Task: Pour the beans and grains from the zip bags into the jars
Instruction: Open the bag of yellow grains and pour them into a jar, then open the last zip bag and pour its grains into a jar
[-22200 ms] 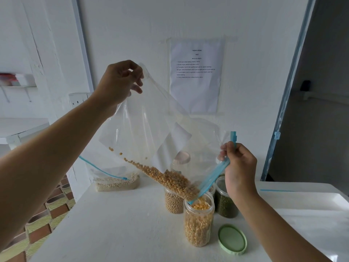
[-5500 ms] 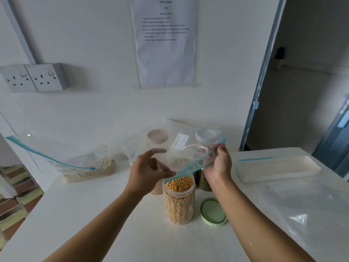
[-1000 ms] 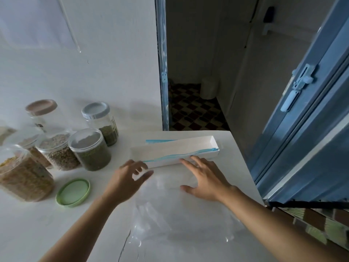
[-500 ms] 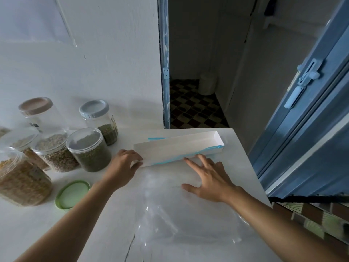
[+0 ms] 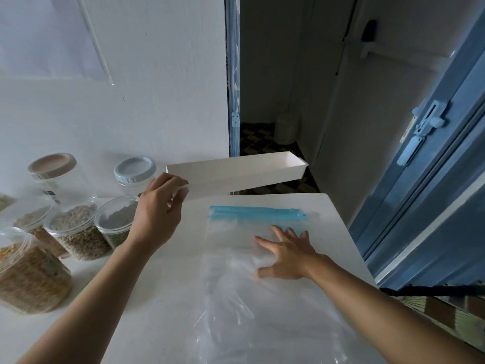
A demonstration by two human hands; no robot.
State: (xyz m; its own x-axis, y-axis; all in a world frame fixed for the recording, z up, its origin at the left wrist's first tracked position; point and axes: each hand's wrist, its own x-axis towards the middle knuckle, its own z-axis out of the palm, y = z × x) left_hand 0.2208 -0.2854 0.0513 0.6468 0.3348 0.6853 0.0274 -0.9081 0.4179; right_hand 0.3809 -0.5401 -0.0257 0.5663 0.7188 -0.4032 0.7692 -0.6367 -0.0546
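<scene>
Clear limp zip bag (image 5: 236,271) looks slippery, best pinched at blue zipper strip (image 5: 252,210); right hand (image 5: 286,254) lies flat on it, left hand (image 5: 157,214) grips white box (image 5: 236,174).

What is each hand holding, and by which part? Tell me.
The left hand grips the white box by its left end; right hand lies flat on the bag, holding nothing.

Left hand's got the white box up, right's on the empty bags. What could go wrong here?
1. The left hand grips the white box by one end only; the long free end could dip or slip loose.
2. The left forearm passes close beside the jar of yellow beans, which shows no lid; a bump might spill it.
</scene>
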